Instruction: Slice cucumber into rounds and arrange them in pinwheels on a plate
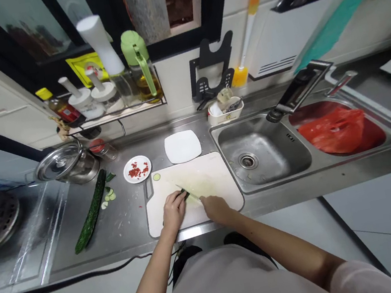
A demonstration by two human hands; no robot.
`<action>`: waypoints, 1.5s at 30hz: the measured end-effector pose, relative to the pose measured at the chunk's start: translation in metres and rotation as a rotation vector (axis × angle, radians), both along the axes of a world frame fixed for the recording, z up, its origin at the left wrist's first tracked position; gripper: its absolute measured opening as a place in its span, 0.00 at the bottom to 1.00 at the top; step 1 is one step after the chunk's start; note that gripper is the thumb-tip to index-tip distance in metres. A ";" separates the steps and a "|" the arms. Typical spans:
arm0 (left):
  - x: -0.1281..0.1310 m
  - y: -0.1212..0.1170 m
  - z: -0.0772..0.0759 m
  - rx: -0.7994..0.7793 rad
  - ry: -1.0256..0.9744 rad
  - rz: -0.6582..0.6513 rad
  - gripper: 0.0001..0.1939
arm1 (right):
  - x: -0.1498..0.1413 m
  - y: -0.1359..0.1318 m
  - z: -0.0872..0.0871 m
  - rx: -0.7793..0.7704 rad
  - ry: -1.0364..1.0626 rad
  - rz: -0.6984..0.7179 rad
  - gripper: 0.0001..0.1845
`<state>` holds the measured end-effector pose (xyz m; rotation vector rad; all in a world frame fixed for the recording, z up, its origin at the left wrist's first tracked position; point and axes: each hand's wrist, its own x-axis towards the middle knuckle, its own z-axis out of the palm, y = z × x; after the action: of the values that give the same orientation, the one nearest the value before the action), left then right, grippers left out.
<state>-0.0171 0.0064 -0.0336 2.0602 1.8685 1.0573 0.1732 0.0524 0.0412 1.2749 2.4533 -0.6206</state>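
My right hand (217, 208) is closed round the handle of a knife (189, 193), whose blade slants up and left over the white cutting board (219, 172). Under my left hand (174, 212), a dark green piece of cucumber (184, 192) is pressed to the board, its end meeting the blade. My left fingers are closed on it and hide most of it. One round cucumber slice (156, 177) lies at the board's upper left corner. A pale green wet smear marks the middle of the board.
Left of the board lie a whole cucumber (91, 213) and several slices (109, 196). Behind it stand a plate of chopped red bits (137, 169) and a white square plate (182, 146). The sink (267, 149) is to the right, a pot (70, 163) far left.
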 end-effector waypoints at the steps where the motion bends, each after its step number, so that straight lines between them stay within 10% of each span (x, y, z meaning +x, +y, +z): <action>1: 0.000 0.000 0.001 -0.001 -0.001 0.000 0.15 | 0.000 0.000 -0.001 -0.001 -0.001 -0.005 0.16; 34: 0.009 0.000 0.005 -0.018 -0.028 0.064 0.15 | 0.005 -0.003 -0.004 0.005 -0.028 -0.057 0.15; 45: 0.010 0.012 0.031 -0.161 -0.542 0.388 0.18 | 0.033 0.009 0.025 0.158 -0.093 -0.136 0.18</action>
<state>-0.0068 0.0185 -0.0023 1.1827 1.9969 1.3287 0.2064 0.0616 0.0658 1.5055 2.3938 -0.3961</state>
